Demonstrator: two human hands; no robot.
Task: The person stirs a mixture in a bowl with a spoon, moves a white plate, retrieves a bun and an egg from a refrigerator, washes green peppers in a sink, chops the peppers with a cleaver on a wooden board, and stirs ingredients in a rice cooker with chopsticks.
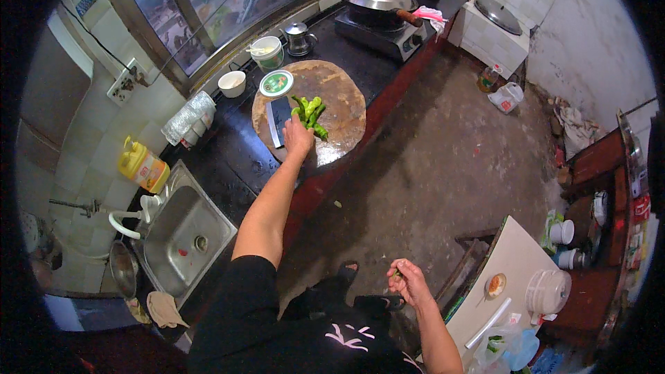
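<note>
Several green peppers (310, 114) lie in a pile on a round wooden chopping board (345, 96). My left hand (297, 136) reaches onto the pile, its fingers at the peppers' near left side; whether it grips one is hard to tell. Beside it, a cleaver (278, 119) lies flat on the board, partly behind the hand. A white and green tub lid (276, 83) rests at the board's far left edge. Low over the floor, away from the counter, my right hand (408, 281) is curled around a small green piece, perhaps a pepper stem.
A steel sink (182, 239) is at the left, with a yellow jug (144, 166) behind it. Behind the board stand a white bowl (232, 84), a tub (267, 54) and a metal pot (298, 40). A lidded wok (382, 0) sits on a stove. A table (506, 265) stands at the right.
</note>
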